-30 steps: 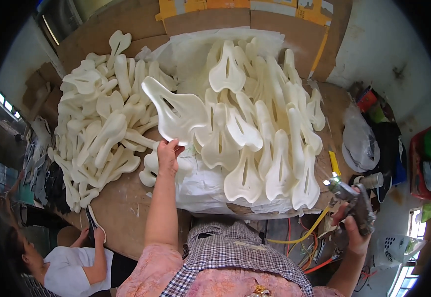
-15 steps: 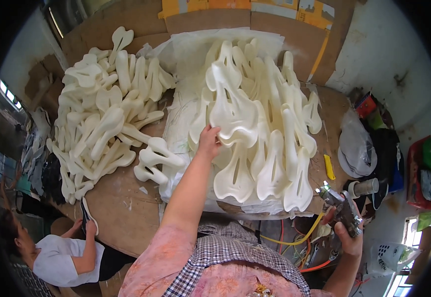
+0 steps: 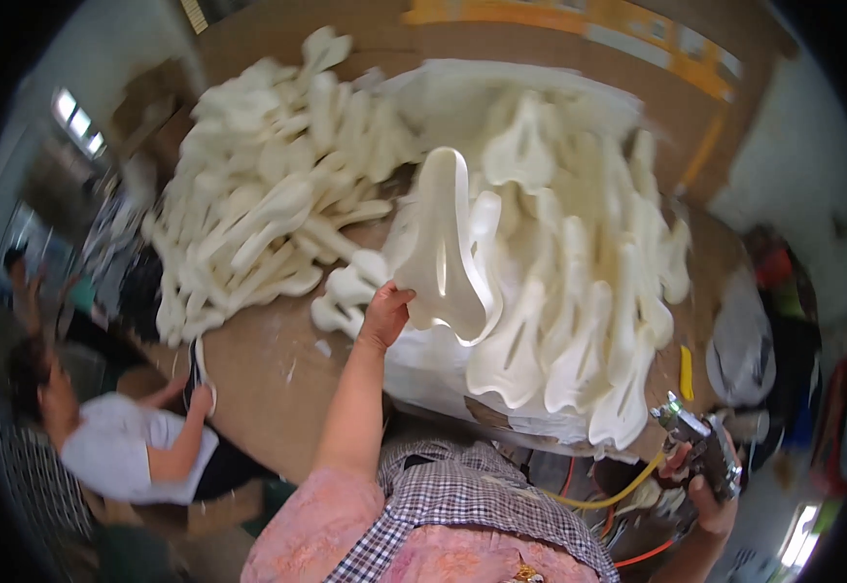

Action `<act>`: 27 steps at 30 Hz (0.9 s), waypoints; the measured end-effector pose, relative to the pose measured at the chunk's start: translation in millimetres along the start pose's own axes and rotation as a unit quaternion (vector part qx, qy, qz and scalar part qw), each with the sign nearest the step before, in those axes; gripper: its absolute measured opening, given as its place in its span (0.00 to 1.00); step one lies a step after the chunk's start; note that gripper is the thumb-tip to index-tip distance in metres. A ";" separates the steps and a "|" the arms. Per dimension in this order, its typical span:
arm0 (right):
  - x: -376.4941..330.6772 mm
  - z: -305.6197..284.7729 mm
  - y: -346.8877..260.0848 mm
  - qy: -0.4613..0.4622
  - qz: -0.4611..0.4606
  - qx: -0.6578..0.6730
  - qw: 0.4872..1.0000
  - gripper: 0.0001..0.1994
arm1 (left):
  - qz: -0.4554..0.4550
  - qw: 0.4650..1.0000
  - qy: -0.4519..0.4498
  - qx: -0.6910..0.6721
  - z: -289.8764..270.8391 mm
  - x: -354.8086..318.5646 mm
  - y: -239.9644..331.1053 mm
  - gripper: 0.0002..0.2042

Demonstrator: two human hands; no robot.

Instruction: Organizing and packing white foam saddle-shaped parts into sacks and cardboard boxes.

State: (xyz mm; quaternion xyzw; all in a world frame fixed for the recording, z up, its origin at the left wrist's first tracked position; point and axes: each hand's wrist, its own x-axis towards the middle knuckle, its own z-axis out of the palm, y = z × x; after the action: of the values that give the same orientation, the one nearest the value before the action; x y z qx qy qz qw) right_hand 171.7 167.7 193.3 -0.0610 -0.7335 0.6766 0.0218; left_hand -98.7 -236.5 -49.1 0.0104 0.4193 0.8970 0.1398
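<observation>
My left hand (image 3: 387, 313) grips a cream-white foam bicycle saddle pad (image 3: 438, 248) by its wide end, fingers closed on its edge. The pad is raised above the table with its narrow end pointing away, and a long slot runs down its middle. Behind and to its right, several similar saddle pads (image 3: 513, 340) lie in overlapping rows on a white sheet (image 3: 423, 374). Off to the right, away from the pads, my right hand (image 3: 710, 500) is wrapped round a metal spray gun (image 3: 703, 445); a yellow hose (image 3: 627, 486) runs near it.
A large heap of saddle pads (image 3: 277, 194) covers the table's left side. A yellow-handled tool (image 3: 686, 372) lies near the right edge, beside a plastic-wrapped bundle (image 3: 742, 350). At the left, a co-worker in a white shirt (image 3: 146, 447) sits holding a dark, white-edged piece. Cardboard (image 3: 530, 44) lines the back.
My left hand has lifted a saddle pad off the rows and brought it nearer and leftward. The view has shifted, so the surroundings sit farther right. The spray gun remains in my right hand.
</observation>
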 end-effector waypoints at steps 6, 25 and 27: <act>22.8 38.1 38.5 -0.017 -0.020 -0.066 0.997 0.35 | 0.244 0.924 0.289 -0.051 -92.1 -47.7 65.0 0.28; 37.7 85.3 -4.9 0.058 -0.028 -0.062 0.996 0.30 | 0.044 0.749 0.182 0.635 0.6 73.7 -62.2 0.18; 38.2 90.4 -9.3 0.030 0.003 -0.077 0.997 0.30 | 0.028 0.705 0.173 0.687 8.8 80.0 -64.4 0.15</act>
State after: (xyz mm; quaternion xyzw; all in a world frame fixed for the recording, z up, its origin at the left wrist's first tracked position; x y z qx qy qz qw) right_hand 122.9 82.0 193.1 -0.0849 -0.7824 0.6159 0.0365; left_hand -158.8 -169.8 -99.9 -0.0397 0.9360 0.3498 -0.0064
